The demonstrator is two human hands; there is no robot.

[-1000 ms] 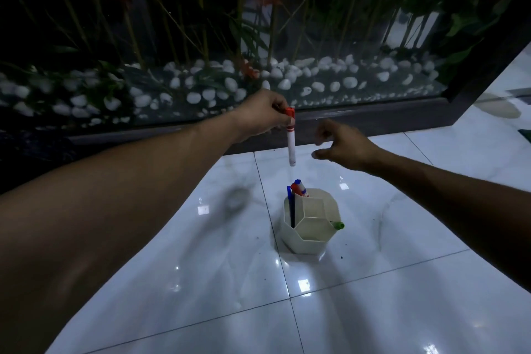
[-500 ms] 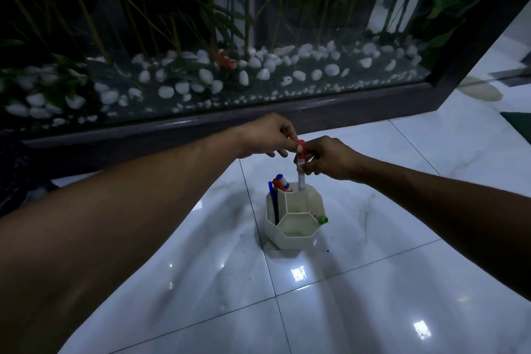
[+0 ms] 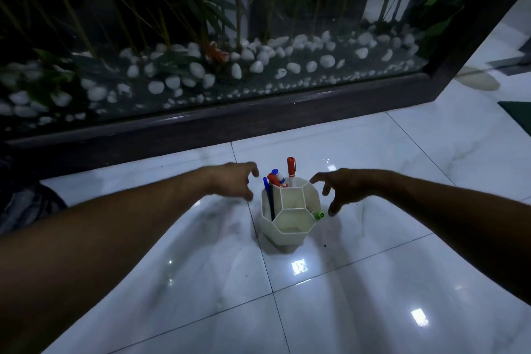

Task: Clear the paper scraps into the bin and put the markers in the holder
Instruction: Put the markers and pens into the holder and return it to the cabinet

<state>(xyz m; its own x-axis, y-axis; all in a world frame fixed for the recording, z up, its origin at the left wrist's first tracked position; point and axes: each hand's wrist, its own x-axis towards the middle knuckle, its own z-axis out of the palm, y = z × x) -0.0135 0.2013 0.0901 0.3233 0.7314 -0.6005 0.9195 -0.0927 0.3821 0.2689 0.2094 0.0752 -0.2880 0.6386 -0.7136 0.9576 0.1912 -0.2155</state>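
Standing on the glossy white tiled floor (image 3: 373,282) is a cream-coloured holder (image 3: 290,227) with honeycomb compartments, placed right over a joint between tiles. A red-capped marker (image 3: 291,171) stands upright in a rear compartment, its cap well above the rim. Just to its left, two more markers (image 3: 276,178), one with a red cap and one with a blue cap, lean together, and a dark blue pen (image 3: 269,198) sits in the left compartment. A green cap (image 3: 319,215) pokes out at the holder's right side, close to the rim. The front and middle compartments look empty. The left hand (image 3: 232,179) hangs just left of the holder, fingers spread and curled, gripping nothing and not touching it. The right hand (image 3: 342,187) hangs just right of the holder, likewise spread wide and empty, its thumb close to the green cap. Beyond the hands, a dark-framed glass panel (image 3: 258,37) shows white pebbles (image 3: 198,69) and plant stems behind it.
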